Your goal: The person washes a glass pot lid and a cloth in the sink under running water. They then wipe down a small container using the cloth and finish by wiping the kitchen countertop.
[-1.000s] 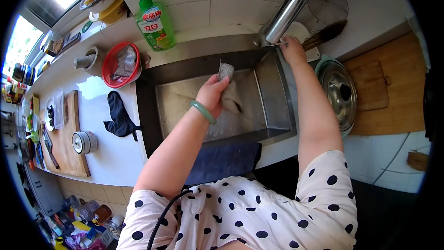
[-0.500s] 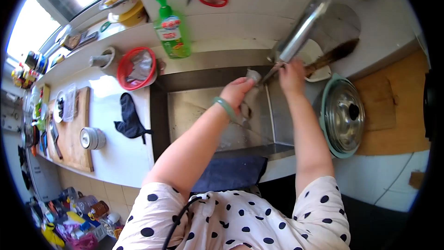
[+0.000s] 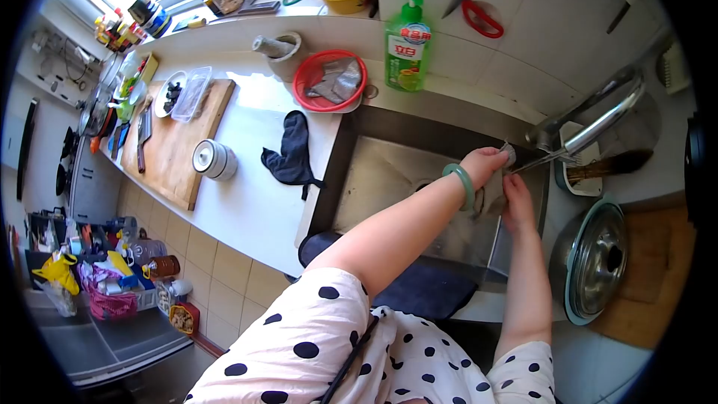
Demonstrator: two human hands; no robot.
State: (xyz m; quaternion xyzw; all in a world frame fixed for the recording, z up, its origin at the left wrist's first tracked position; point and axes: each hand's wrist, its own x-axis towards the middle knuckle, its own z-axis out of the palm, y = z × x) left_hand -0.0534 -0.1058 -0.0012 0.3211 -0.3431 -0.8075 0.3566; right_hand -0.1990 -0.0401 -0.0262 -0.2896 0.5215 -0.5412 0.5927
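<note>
Over the right part of the steel sink, my left hand, with a green bangle at its wrist, is closed on a limp grey piece that looks like fish. My right hand is just below and right of it, fingers pressed together at the same piece, partly hidden. From the faucet, a thin stream that looks like water runs towards both hands. A red basket at the sink's back left corner holds more silvery grey pieces.
Behind the sink stands a green soap bottle, below red-handled scissors. Left are a black cloth, a lidded jar, a mortar and a cutting board. A glass-lidded pot is right.
The view has swung to the left. My right hand has left the faucet's base and come down to the grey piece; my left hand has carried the piece towards the faucet. A stream now shows.
</note>
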